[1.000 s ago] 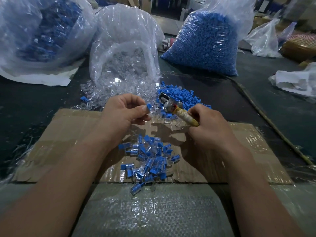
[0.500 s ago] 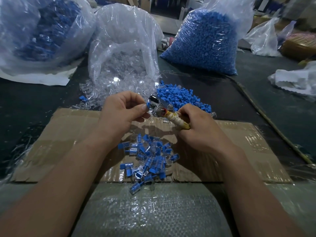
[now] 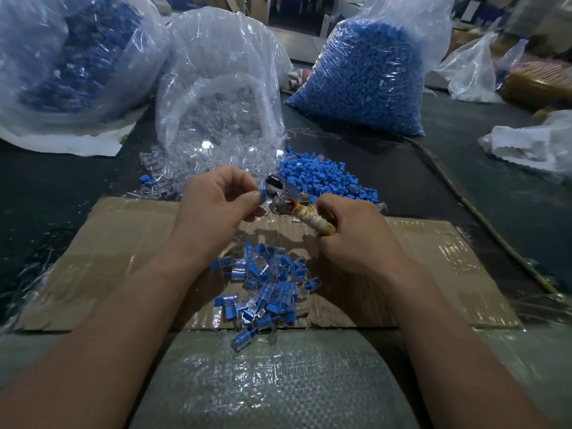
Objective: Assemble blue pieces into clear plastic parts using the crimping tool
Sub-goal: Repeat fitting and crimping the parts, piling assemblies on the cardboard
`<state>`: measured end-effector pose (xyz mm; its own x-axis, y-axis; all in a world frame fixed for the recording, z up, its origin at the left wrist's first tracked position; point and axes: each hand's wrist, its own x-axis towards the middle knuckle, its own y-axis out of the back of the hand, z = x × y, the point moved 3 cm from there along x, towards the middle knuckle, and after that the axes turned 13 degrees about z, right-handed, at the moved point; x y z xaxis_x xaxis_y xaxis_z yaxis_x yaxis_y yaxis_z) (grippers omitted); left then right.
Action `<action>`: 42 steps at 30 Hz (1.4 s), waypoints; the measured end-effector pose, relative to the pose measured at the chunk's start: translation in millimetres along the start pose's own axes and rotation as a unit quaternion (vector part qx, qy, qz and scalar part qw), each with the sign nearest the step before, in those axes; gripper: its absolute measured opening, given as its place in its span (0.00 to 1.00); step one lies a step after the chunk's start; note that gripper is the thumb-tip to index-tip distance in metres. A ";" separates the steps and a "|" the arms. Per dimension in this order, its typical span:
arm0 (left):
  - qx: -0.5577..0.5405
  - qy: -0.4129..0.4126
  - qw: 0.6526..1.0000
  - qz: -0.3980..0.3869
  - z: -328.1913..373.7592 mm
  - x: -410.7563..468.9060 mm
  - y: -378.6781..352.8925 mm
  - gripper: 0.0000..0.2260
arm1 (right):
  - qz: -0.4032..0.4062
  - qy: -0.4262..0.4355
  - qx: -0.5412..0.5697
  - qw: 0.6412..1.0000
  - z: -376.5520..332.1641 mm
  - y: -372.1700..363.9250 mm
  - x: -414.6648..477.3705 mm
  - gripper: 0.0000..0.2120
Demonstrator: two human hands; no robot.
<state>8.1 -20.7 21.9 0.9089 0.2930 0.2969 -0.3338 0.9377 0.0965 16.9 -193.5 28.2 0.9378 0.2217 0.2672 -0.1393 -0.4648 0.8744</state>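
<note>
Fingers of the left hand (image 3: pixel 216 201) pinch a small blue-and-clear plastic piece (image 3: pixel 263 192) against the metal crimping tool (image 3: pixel 286 199) (cloth-wrapped handle), which the right hand (image 3: pixel 356 233) grips.

No readable text, label, brand or number shows anywhere — nothing legible.

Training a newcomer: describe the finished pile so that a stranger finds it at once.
Start at the cardboard sheet in front of the person. The finished pile lies at the middle of its near edge. Unlike the all-blue heap and the clear parts beyond the sheet, its pieces are blue inserts inside clear shells.
</note>
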 end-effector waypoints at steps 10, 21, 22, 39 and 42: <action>0.019 -0.003 1.000 0.015 -2.7 2.7 1.8 0.09 | 0.019 0.002 -0.014 1.000 1.6 -4.0 1.6 0.09; -0.082 0.111 0.990 0.014 -4.7 5.8 10.9 0.03 | 0.000 0.001 -0.034 0.999 11.1 2.6 0.6 0.18; -0.091 0.122 0.988 -0.014 -4.1 5.2 10.1 0.02 | -0.009 0.000 -0.038 0.999 11.3 1.8 0.6 0.19; 0.043 0.136 0.963 -0.230 -5.8 -2.4 4.2 0.09 | -0.053 -0.007 -0.050 0.997 24.4 -9.2 4.8 0.32; 0.010 0.173 0.981 -0.086 -14.8 2.8 9.6 0.06 | -0.068 -0.005 -0.050 0.996 25.4 -9.9 4.5 0.35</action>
<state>11.2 -8.1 9.6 0.9814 0.1805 -0.0648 -0.1704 0.9759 0.1364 30.5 -209.7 10.5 0.9534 0.2673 0.1399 -0.0413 -0.3438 0.9381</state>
